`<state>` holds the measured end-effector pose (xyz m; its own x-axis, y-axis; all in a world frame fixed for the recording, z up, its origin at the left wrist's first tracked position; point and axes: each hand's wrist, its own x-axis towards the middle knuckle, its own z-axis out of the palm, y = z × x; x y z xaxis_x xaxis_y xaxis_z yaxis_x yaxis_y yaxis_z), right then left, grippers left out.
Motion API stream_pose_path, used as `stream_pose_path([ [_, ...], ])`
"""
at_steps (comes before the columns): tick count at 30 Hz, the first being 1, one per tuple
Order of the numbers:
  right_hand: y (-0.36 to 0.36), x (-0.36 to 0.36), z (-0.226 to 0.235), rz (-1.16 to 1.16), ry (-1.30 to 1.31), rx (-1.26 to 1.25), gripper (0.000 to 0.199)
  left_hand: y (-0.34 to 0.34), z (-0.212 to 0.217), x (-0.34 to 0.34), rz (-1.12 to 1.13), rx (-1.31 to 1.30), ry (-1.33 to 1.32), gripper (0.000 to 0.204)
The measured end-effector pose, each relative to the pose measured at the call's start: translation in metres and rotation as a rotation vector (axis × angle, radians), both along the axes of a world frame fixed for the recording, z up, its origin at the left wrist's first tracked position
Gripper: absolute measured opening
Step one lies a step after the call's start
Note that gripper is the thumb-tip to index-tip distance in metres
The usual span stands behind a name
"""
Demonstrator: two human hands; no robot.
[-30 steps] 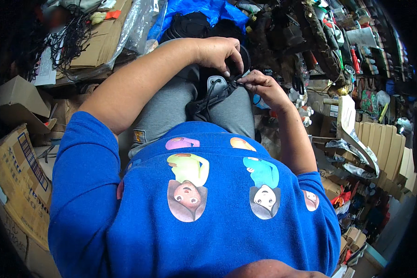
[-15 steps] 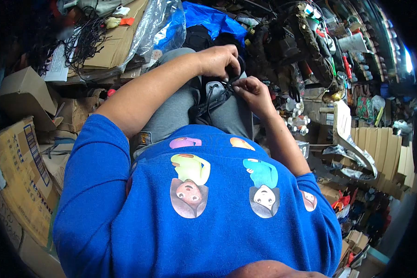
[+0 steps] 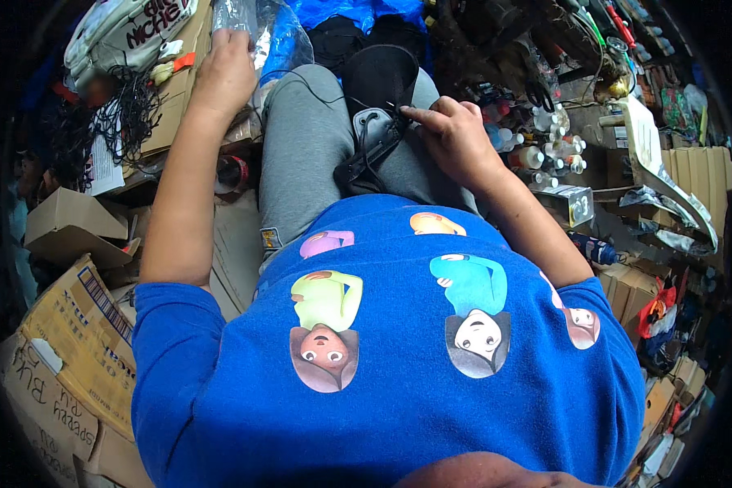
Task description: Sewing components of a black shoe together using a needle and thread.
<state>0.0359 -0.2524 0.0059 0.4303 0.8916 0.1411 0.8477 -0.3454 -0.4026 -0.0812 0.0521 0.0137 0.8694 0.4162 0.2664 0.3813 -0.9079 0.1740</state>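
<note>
A black shoe (image 3: 382, 69) lies across my lap, with a grey eyelet piece (image 3: 372, 124) and black straps trailing toward my belly. A thin black cord (image 3: 321, 96) leaves the shoe near that grey piece and arcs over my left thigh. My left hand (image 3: 226, 75) is closed at the far end of the cord, out past my left knee beside the clear plastic. At the shoe's right edge my right hand (image 3: 457, 138) is closed, thumb and index finger on the spot where the cord comes out. Whatever small thing may sit between those fingertips is hidden.
Left of me are a tangle of black cords (image 3: 126, 114), an open cardboard box (image 3: 77, 220) and a yellow printed carton (image 3: 81, 333). Small bottles (image 3: 549, 154) crowd the right side, near a white curved frame (image 3: 655, 154). A blue plastic sheet (image 3: 325, 11) lies ahead.
My left hand has swung away from the shoe to the far left, and a length of cord now stretches behind it. My right hand stays at the shoe's edge. The view has shifted slightly.
</note>
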Motion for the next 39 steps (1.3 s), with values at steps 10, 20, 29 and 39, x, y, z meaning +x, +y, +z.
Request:
stream_pose_path([
  [10,-0.005,-0.005,-0.002,0.023,-0.116,-0.045,0.038,-0.088,-0.007,-0.027,-0.239,-0.485,0.023,0.021],
  [20,0.004,0.048,-0.006,0.020,0.619,-0.074,0.043,-0.082,-0.027,0.016,-0.495,-0.611,-0.105,0.024],
  [29,0.010,0.052,-0.007,0.029,0.637,-0.081,0.028,-0.080,-0.032,0.020,-0.546,-0.568,-0.077,0.033],
  [39,0.012,0.056,-0.013,0.063,0.732,-0.087,0.032,-0.083,-0.027,0.041,-0.515,-0.802,0.111,0.020],
])
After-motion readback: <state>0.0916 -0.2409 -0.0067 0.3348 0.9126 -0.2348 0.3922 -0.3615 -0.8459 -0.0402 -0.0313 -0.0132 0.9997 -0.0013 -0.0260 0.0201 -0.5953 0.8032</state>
